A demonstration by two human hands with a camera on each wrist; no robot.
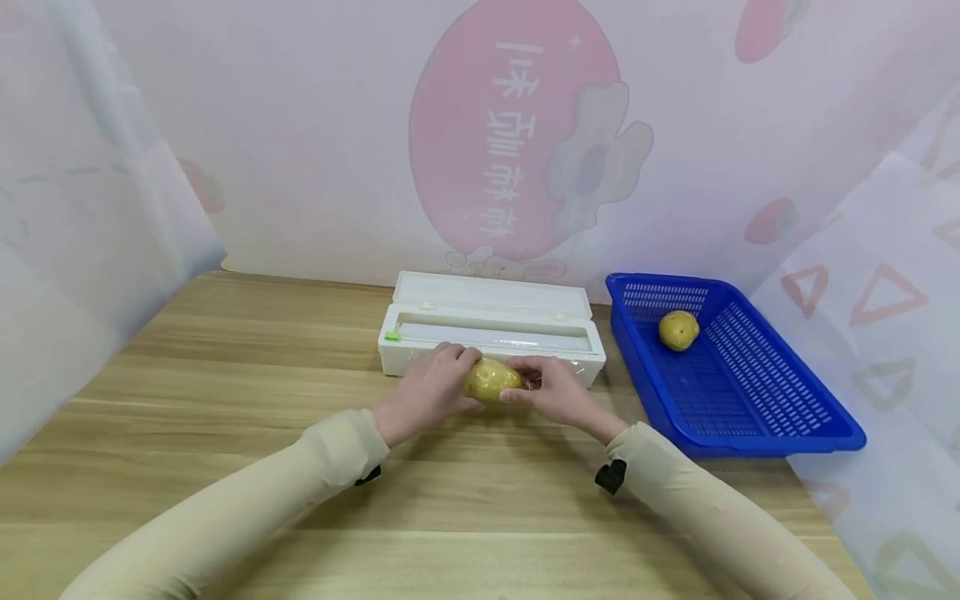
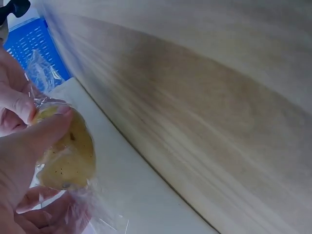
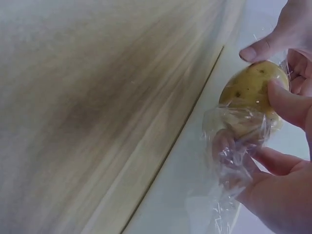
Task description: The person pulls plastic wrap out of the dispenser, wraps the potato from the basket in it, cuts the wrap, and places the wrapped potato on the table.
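Observation:
A yellow potato [image 1: 492,380] with loose cling film [image 3: 234,146] about it is held between both hands, in front of the white film box. My left hand [image 1: 437,385] grips its left end, and the left thumb lies across the skin in the left wrist view. At the other end my right hand [image 1: 553,390] pinches bunched film against the potato. The right thumb [image 3: 290,102] presses on the potato, while the other right fingers show through the clear film. Crumpled film also trails below the potato [image 2: 68,156] in the left wrist view.
The white cling film box [image 1: 491,321] lies with its lid raised at the back, a small green slider [image 1: 392,336] on its left. A blue plastic basket [image 1: 660,408] with another potato [image 1: 678,331] stands to the right. All rest on a wood-grain table [image 1: 225,400].

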